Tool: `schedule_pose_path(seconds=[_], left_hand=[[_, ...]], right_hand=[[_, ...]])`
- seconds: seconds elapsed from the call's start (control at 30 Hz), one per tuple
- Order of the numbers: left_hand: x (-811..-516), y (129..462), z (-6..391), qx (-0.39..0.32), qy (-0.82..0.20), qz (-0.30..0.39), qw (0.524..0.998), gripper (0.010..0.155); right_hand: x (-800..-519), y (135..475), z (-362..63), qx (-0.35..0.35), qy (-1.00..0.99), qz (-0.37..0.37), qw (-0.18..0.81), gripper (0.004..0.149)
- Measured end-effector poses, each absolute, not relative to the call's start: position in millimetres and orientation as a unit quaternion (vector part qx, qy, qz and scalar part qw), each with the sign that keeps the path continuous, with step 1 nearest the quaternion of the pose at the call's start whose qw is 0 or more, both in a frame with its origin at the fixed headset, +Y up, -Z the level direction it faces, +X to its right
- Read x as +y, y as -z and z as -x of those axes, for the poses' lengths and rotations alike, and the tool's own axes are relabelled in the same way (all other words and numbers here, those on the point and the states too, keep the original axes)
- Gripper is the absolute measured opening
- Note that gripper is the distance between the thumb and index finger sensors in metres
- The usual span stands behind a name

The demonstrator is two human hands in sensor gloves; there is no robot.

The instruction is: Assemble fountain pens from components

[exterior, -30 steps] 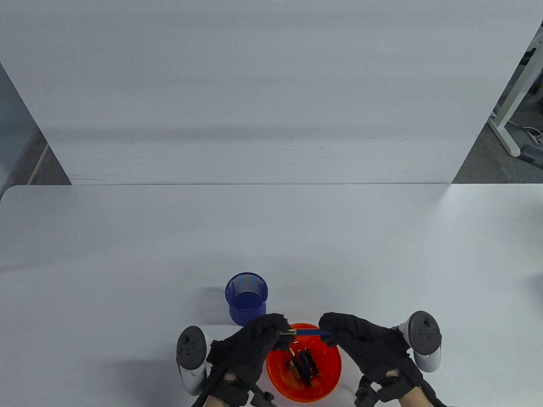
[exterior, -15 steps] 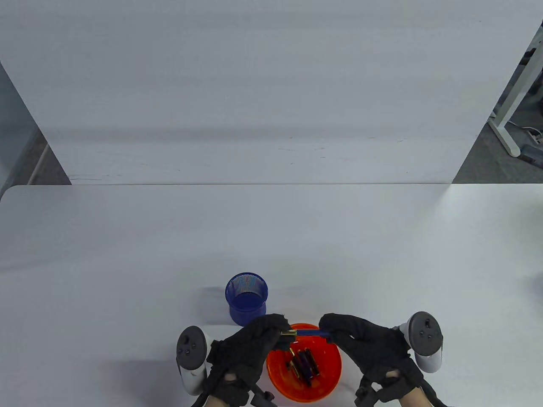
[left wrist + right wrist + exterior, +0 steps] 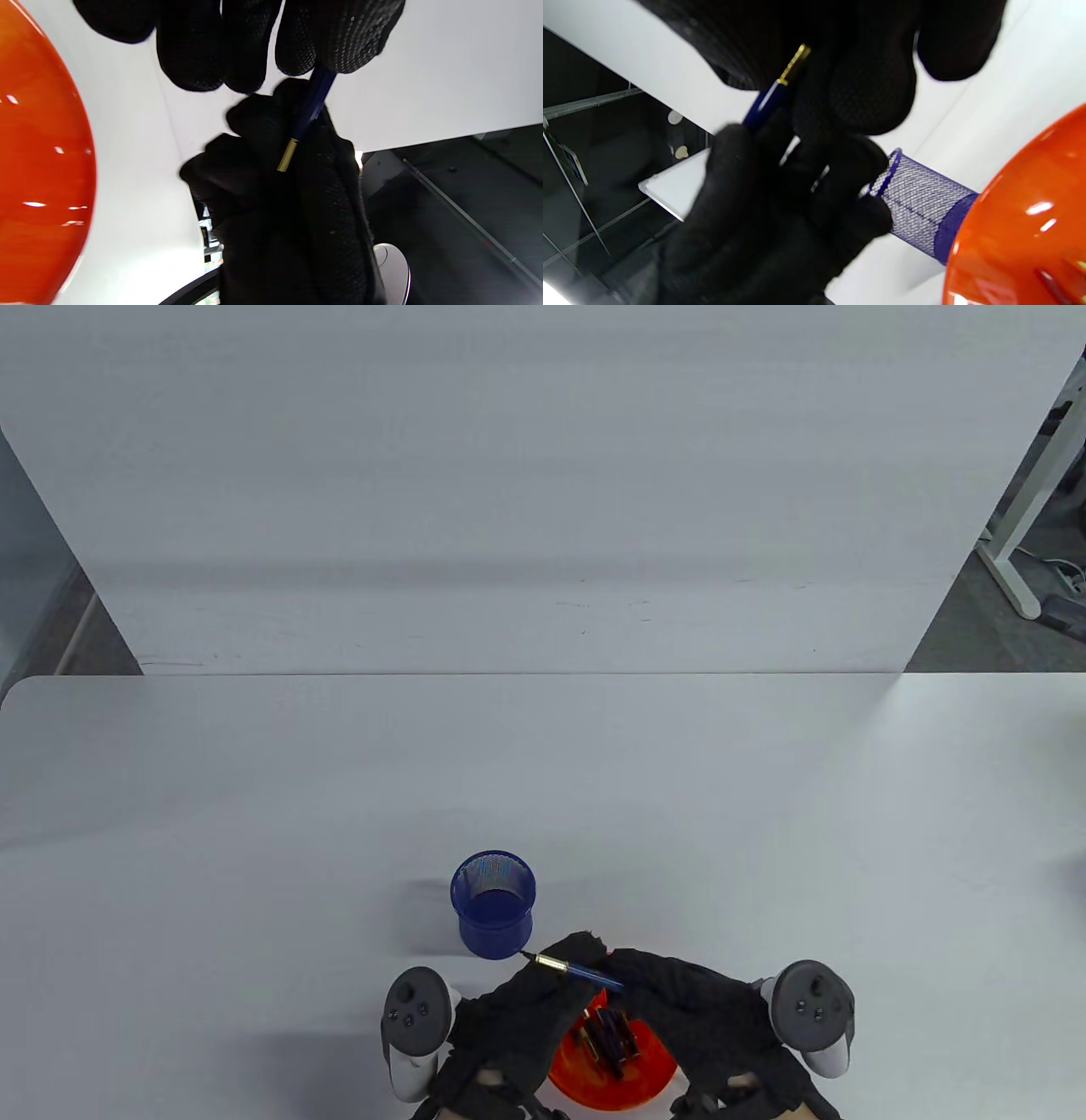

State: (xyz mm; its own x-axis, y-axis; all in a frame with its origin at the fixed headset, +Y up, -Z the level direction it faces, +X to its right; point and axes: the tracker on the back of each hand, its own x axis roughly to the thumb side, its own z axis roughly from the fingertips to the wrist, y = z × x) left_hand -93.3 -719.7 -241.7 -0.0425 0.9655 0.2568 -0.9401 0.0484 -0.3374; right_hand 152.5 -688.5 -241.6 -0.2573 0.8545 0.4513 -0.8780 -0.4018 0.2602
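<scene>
A blue fountain pen (image 3: 570,970) with a gold band and a dark tip lies slanted between my two hands above the far rim of the orange bowl (image 3: 594,1090). Its tip points up-left toward the blue mesh cup (image 3: 494,903). My left hand (image 3: 570,952) and right hand (image 3: 635,974) are pressed close together and both grip the pen. In the left wrist view my fingers (image 3: 339,34) pinch the blue barrel (image 3: 312,106). In the right wrist view the gold band (image 3: 795,63) shows under my fingers (image 3: 869,84). Several dark pen parts (image 3: 607,1035) lie in the bowl.
The mesh cup stands just beyond my hands and also shows in the right wrist view (image 3: 916,203). The bowl fills the left of the left wrist view (image 3: 38,169). The white table (image 3: 543,780) stretches to a white back panel.
Both hands have come together and shifted toward the middle. The pen has turned from level to slanted, and its gold end and tip now stick out toward the mesh cup.
</scene>
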Motion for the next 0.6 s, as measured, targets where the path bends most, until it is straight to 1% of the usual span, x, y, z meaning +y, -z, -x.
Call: schedule_pose_path(seconds=[0.07,0.13,0.23,0.3,0.4,0.47,0.57,0.6], left_hand=[[-721,243,94,-0.216,-0.704,0.041,0.675,0.05],[-723,244,95,-0.209,-0.719,0.033,0.662,0.047],[-723,243,98,-0.197,-0.726,0.023,0.658,0.046],[-721,244,104,-0.178,-0.738,-0.009,0.651,0.047],[-721,246,110,-0.168,-0.733,-0.02,0.658,0.047],[-721,246,112,-0.161,-0.733,-0.024,0.661,0.047],[-722,246,115,-0.159,-0.728,-0.025,0.667,0.048],[-722,246,115,-0.157,-0.73,-0.026,0.665,0.048]], right_hand=[[-690,240,-149,-0.017,-0.798,-0.27,0.538,0.047],[-690,240,-148,-0.017,-0.806,-0.27,0.526,0.048],[-690,241,-151,-0.024,-0.832,-0.259,0.49,0.048],[-693,243,-149,-0.024,-0.876,-0.251,0.412,0.044],[-700,243,-131,-0.003,-0.944,-0.237,0.23,0.041],[-708,243,-113,0.025,-0.968,-0.228,0.097,0.04],[-722,244,-92,0.05,-0.973,-0.224,0.016,0.039],[-725,244,-89,0.055,-0.973,-0.223,0.005,0.04]])
